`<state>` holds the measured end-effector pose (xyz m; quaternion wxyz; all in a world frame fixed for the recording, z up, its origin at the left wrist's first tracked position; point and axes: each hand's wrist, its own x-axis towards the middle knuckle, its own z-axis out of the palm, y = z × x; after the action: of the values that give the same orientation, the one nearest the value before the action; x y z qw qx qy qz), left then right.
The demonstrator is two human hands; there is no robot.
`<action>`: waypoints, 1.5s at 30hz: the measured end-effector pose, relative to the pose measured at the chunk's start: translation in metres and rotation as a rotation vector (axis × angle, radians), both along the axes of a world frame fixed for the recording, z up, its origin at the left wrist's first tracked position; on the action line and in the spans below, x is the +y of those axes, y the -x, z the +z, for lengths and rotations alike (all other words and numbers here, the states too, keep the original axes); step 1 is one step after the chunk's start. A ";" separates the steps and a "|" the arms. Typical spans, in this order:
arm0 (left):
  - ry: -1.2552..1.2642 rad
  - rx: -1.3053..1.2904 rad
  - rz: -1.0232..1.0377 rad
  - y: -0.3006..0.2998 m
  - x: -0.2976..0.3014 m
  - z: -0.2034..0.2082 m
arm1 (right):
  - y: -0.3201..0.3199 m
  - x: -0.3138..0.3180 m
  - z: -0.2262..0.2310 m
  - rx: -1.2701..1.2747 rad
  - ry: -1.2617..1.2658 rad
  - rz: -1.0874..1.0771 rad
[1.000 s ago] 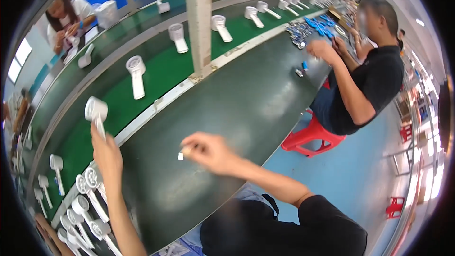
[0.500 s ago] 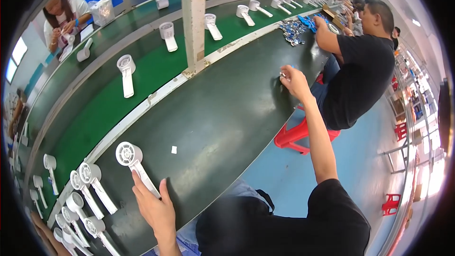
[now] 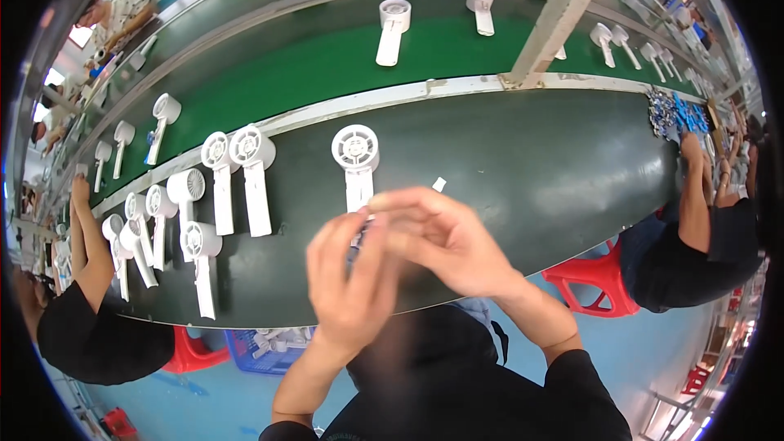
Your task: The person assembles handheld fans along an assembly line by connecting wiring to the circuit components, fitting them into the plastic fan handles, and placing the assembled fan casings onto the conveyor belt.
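My left hand (image 3: 349,286) and my right hand (image 3: 449,241) meet in front of me over the dark table, fingertips together and slightly blurred. A small dark, bluish piece shows between the fingers; its kind is hidden. Just beyond my fingertips lies a white handheld fan (image 3: 356,149), its round grille away from me. My hands cover the lower end of its handle, and I cannot tell whether they touch it. To the right of the fan sits a small white square (image 3: 439,184).
Several white handheld fans (image 3: 253,147) lie at left on the table (image 3: 563,163). More ride the green belt (image 3: 302,65) behind a white rail. A post (image 3: 563,16) rises there. Small blue and silver parts (image 3: 674,114) lie far right. Co-workers sit on both sides; a blue crate (image 3: 253,351) stands below.
My right hand has come back from the far right to meet my left. The left has left the fan's handle. The view has swung left, and the fan now lies straighter before me.
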<state>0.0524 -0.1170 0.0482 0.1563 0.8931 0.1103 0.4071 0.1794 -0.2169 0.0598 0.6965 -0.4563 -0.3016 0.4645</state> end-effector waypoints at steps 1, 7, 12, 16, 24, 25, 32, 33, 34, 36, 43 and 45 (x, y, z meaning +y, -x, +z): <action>-0.025 -0.028 0.034 0.006 0.010 -0.002 | 0.006 0.006 -0.001 -0.053 -0.041 0.009; 0.442 -0.156 0.057 0.026 0.035 -0.011 | -0.005 0.027 -0.004 -0.079 0.097 0.150; 1.201 -0.160 -0.030 0.017 0.064 -0.016 | -0.038 0.034 -0.027 -0.615 0.266 -0.139; 0.553 0.182 -0.020 -0.001 0.058 -0.023 | -0.043 0.037 -0.037 -0.800 0.340 -0.111; 0.460 0.225 0.021 -0.014 0.062 -0.033 | -0.034 0.054 -0.052 -1.088 0.127 -0.122; 0.534 0.231 0.036 -0.014 0.064 -0.031 | -0.032 0.056 -0.058 -1.113 0.101 -0.147; 0.786 0.149 -0.083 -0.007 0.069 -0.035 | -0.025 0.061 -0.070 -0.938 0.075 -0.210; 0.788 0.155 -0.084 -0.006 0.070 -0.036 | -0.024 0.061 -0.070 -0.933 0.078 -0.210; 0.844 0.131 -0.115 -0.004 0.070 -0.038 | -0.023 0.062 -0.071 -0.938 0.067 -0.236; 0.927 0.021 -0.133 -0.006 0.068 -0.043 | -0.023 0.063 -0.072 -0.937 0.060 -0.262; 0.617 0.050 -0.049 -0.007 0.074 -0.057 | -0.024 0.065 -0.071 -0.679 0.157 -0.193; 0.671 0.092 -0.037 -0.005 0.072 -0.056 | -0.023 0.065 -0.069 -0.627 0.176 -0.179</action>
<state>0.0576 -0.0454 -0.0077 0.4437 0.8111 0.2290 0.3046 0.2024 -0.1521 -0.0097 0.5657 -0.6600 -0.4187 0.2629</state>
